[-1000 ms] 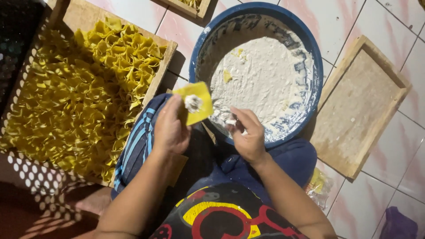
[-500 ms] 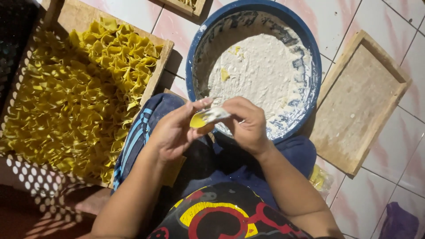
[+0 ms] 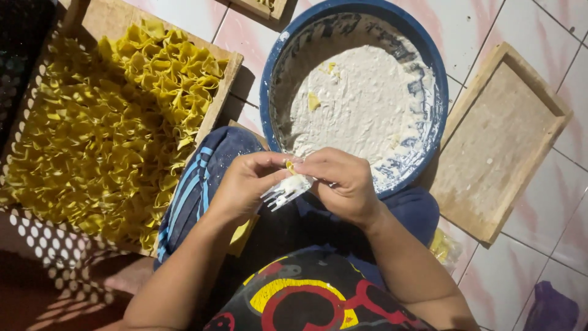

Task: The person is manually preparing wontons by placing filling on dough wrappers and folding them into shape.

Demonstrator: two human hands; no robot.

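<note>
The yellow wrapper (image 3: 290, 165), open flat a second ago, is now folded shut between both hands — left hand (image 3: 245, 184) and right hand (image 3: 343, 184) fingers pinched on it, a white fork (image 3: 285, 191) seemingly in the right — just beside the blue basin (image 3: 269, 79).

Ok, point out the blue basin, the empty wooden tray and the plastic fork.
blue basin (image 3: 267, 92), head view, left rim.
empty wooden tray (image 3: 499, 138), head view, bare floor of the tray.
plastic fork (image 3: 278, 195), head view, white tines.

Yellow wrapper (image 3: 289, 165) mostly hidden between left hand (image 3: 245, 184) and right hand (image 3: 343, 184). Fork (image 3: 283, 192) handle concealed. Upper tray (image 3: 263, 6) and purple object (image 3: 551, 309) cut by frame edge.
</note>
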